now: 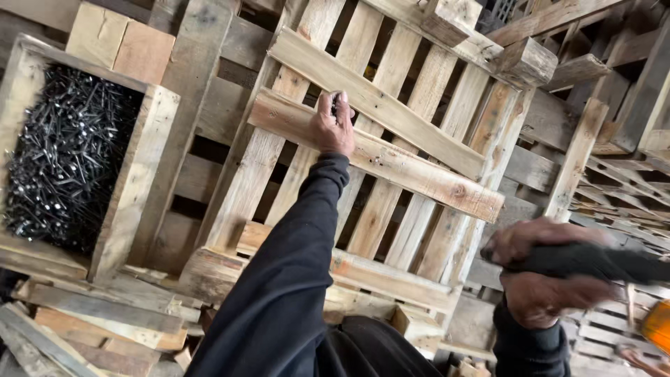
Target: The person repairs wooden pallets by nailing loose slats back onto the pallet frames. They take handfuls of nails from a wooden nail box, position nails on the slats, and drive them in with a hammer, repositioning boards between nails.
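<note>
Head cam, tilted view. 2 hands, both the wearer's, dark sleeves. Left hand (332, 127) stretched out onto the pallet (391, 167), fingers curled together round a small dark bunch of nails (336, 106), pinned against a cross slat (377, 157); exact nail count in hand can't tell, too small. Right hand (541, 276) low at right edge, wrapped tight on a dark tool handle (593, 262); motion-blurred, tool head out of frame, so tool type unclear. Orange object (657, 324) at far right edge, cut off, can't ID.

Counts: 1 pallet under the hands, leaning or tilted, w/ 3 visible cross slats over approx 6 lengthwise boards. 1 wooden box (139, 160) at left, open top, full of loose black nails (66, 160), hundreds, uncountable. 2 short wood blocks (122, 43) sit touching at box's upper edge. More pallets (614, 126) stacked at upper right and behind, number can't tell. Scrap boards (91, 318) piled lower left, several, overlapping.

Surface: raw pale timber, rough, knots and grey weathered patches; no table, work sits on pallet stack itself. Room: workshop or yard crammed w/ wood, dim gaps btwn slats, floor not seen.
</note>
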Demonstrator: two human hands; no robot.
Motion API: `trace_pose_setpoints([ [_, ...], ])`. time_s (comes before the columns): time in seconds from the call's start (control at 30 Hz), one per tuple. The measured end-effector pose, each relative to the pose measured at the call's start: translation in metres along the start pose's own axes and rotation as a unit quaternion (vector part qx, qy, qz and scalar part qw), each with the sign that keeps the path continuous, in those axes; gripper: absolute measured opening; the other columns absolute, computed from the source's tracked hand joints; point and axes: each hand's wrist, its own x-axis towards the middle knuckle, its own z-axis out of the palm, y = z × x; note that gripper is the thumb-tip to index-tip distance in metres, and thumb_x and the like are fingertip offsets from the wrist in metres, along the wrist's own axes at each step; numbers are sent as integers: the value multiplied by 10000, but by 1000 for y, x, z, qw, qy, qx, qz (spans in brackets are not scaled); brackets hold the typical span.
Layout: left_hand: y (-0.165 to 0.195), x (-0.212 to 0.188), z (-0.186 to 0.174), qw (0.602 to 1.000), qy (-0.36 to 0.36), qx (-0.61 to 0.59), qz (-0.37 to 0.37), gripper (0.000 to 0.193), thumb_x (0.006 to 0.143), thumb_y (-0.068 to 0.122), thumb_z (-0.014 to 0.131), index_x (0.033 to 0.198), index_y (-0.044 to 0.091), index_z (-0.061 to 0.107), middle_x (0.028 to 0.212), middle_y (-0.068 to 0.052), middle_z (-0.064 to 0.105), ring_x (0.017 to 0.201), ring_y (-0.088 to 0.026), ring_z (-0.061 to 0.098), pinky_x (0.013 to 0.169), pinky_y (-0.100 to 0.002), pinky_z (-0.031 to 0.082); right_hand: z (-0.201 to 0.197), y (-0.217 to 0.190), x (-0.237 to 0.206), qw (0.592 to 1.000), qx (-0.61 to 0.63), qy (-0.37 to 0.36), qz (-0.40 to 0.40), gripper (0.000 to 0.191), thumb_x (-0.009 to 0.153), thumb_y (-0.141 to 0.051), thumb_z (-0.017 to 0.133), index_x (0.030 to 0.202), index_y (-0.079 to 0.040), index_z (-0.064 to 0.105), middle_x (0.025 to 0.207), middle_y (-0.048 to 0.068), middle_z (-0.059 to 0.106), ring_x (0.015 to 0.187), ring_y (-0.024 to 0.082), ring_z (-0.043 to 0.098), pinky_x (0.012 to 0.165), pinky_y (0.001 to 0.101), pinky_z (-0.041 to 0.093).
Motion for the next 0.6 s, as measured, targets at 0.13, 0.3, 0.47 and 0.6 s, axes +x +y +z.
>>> trace_pose_setpoints([
  [0.13, -7, -3, 5, 999, 5, -41, -20, 154, 1074, 210, 614, 1019, 67, 631, 772, -56, 669, 628, -135, 675, 560, -299, 560, 37, 39, -8, 994, -89, -55, 24, 529, 1137, -616, 380, 1031, -149, 604, 715, 14, 618, 555, 128, 584, 557, 294, 572],
  [0.3, 0, -1, 2, 999, -8, 24, -37, 159, 1047, 216, 603, 1069, 69, 659, 811, -48, 723, 645, -121, 717, 565, -273, 595, 48, 89, -51, 859, -177, -34, 479, 429, 1006, -499, 526, 1004, -81, 624, 636, -33, 519, 480, 86, 465, 409, 274, 418],
  [0.47, 12, 11, -1, 996, 23, 5, 88, 203, 1069, 188, 598, 1175, 22, 648, 1006, -120, 743, 858, -163, 736, 733, -298, 622, 24, 120, -81, 911, -79, -6, 405, 450, 957, -485, 617, 1058, -47, 610, 669, -30, 518, 525, 72, 474, 445, 267, 401],
  [0.6, 6, 18, -17, 979, -68, -136, -133, 163, 1003, 169, 672, 1076, 26, 699, 875, -105, 723, 762, -166, 698, 669, -316, 622, 4, 141, -83, 845, -325, -118, 408, 484, 973, -518, 611, 977, -37, 667, 611, 61, 555, 538, 154, 534, 486, 347, 458],
])
